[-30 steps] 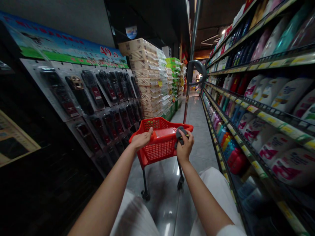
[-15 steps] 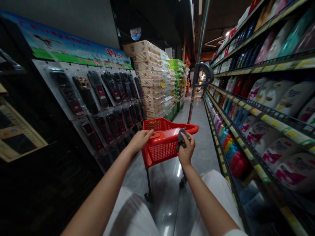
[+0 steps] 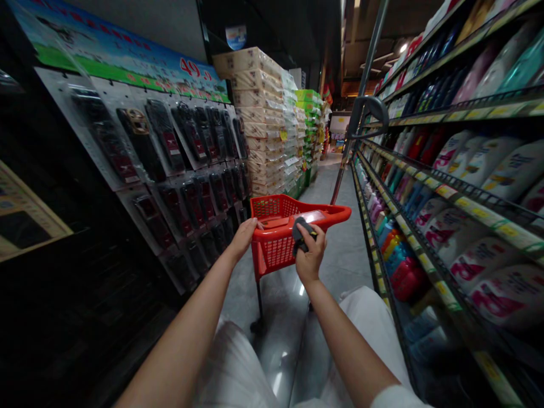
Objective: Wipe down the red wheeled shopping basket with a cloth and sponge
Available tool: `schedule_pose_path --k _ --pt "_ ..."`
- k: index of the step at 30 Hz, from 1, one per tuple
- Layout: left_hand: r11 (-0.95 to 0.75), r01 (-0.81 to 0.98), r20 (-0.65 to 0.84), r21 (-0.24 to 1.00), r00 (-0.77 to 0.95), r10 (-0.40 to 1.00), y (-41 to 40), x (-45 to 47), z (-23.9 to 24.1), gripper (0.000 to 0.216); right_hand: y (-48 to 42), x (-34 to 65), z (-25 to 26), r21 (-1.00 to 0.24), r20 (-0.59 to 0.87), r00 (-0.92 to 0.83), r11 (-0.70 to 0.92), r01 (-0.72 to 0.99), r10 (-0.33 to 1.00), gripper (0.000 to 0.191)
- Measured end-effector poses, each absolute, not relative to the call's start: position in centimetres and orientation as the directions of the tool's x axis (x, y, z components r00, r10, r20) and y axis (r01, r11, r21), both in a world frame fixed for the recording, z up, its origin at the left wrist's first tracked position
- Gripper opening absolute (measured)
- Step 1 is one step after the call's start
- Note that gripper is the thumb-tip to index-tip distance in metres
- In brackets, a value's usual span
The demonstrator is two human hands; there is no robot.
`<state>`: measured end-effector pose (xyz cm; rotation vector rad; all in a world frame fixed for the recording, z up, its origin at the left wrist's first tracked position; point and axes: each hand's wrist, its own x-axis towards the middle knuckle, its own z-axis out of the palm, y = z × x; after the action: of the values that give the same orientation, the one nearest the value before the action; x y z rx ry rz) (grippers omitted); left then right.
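Red cart (image 3: pixel 275 254), gray item (image 3: pixel 300 231) in right fingers (image 3: pixel 321 238), "49.9" sign (image 3: pixel 127 61)

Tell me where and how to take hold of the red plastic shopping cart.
Probably grip the red plastic shopping cart by its near rim, from the person's side, fingers curled over: that narrow raised edge faces the person. The left hand is at its left end; the right hand holds a dark grey cloth-like item.
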<state>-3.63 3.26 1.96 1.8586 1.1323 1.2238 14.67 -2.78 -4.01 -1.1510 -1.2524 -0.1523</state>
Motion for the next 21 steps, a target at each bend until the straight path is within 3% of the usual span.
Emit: schedule_pose_path --k 4,7,13,18,21 --pt "-0.450 0.417 0.402 0.790 0.201 0.893 2.7 -2.1 1.5 0.053 -1.5 16.4 -3.4 -0.693 0.721 0.574 0.392 0.605 0.388 0.060" --pt "-0.474 0.485 0.440 0.735 0.191 0.878 2.1 -0.5 1.4 0.054 -1.7 15.5 -3.6 -0.726 0.688 0.627 0.368 0.581 0.367 0.056" --pt "-0.484 0.518 0.453 0.706 0.195 0.870 1.8 0.6 1.6 0.052 -3.1 16.2 -4.4 -0.594 0.794 0.338 0.526 0.609 0.505 0.059" --pt "-0.518 0.536 0.481 0.666 0.222 0.848 1.4 1.2 1.3 0.049 -1.5 18.7 -3.4 -0.724 0.687 0.610 0.451 0.522 0.396 0.057" --pt "-0.520 0.553 0.512 0.651 0.186 0.839 0.8 2.3 0.6 0.049 -1.6 18.4 -3.4 -0.748 0.661 0.644 0.406 0.525 0.386 0.056"
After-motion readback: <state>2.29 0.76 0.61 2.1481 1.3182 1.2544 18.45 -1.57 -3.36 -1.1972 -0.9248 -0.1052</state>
